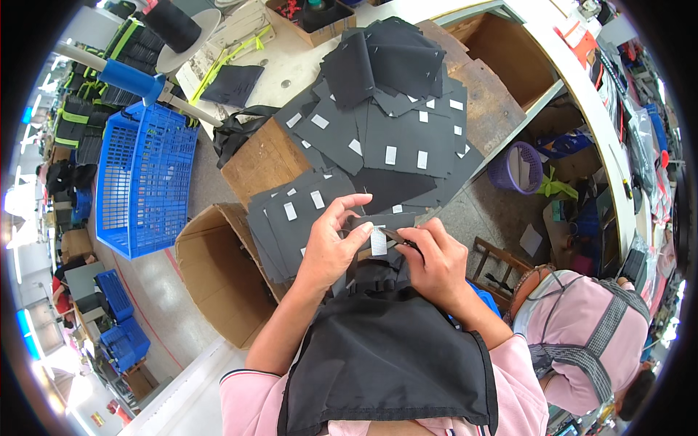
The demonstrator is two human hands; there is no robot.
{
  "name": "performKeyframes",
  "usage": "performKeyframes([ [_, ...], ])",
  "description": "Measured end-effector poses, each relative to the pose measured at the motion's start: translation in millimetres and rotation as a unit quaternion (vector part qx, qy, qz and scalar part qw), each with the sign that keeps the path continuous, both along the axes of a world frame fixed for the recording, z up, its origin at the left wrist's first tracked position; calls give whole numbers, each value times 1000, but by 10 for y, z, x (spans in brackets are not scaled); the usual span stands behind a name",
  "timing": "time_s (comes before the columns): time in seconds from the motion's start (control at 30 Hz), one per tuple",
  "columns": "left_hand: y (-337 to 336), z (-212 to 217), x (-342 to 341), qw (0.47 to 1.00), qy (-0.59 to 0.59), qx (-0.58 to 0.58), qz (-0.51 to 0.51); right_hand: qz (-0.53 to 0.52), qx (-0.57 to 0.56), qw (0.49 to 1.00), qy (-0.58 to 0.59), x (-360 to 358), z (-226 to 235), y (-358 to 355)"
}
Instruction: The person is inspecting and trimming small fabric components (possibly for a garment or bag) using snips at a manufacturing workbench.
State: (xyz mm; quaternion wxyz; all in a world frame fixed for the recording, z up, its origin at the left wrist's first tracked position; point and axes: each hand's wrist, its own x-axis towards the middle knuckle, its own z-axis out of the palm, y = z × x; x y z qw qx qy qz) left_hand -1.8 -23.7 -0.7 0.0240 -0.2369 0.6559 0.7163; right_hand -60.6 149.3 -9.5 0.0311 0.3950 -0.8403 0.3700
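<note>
Close in front of my body, my left hand (pixel 336 243) pinches a dark fabric piece (pixel 396 218) between thumb and curled fingers. From the edge of that piece hangs a small white label (pixel 379 242). My right hand (pixel 438 263) is closed around small dark thread snips (pixel 398 238), their narrow tip reaching the top of the label. The fingers partly cover the snips, so whether the blades touch a thread cannot be made out. Just beyond both hands lie stacked dark fabric pieces (pixel 407 138) with white labels, and a second pile (pixel 280 225) spreads to the left.
An open cardboard box (pixel 211 269) stands at left, near a blue plastic basket (pixel 145 182). A thread cone (pixel 171 25) and a blue-gripped rod (pixel 131 78) are at upper left. A purple basket (pixel 515 168) sits under the right-hand bench. Another person (pixel 589 334) in pink is close at right.
</note>
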Motion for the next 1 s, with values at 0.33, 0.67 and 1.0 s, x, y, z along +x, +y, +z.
performKeyframes([
  [0.33,-60,14,-7,1000,9,17,3,-28,-83,992,-92,-138,-55,39],
  [0.67,-456,-288,24,883,135,368,257,-34,-253,575,-777,-85,-493,-57],
  [1.0,-482,-349,381,913,139,-195,329,-74,-347,681,-641,-359,-292,-421],
])
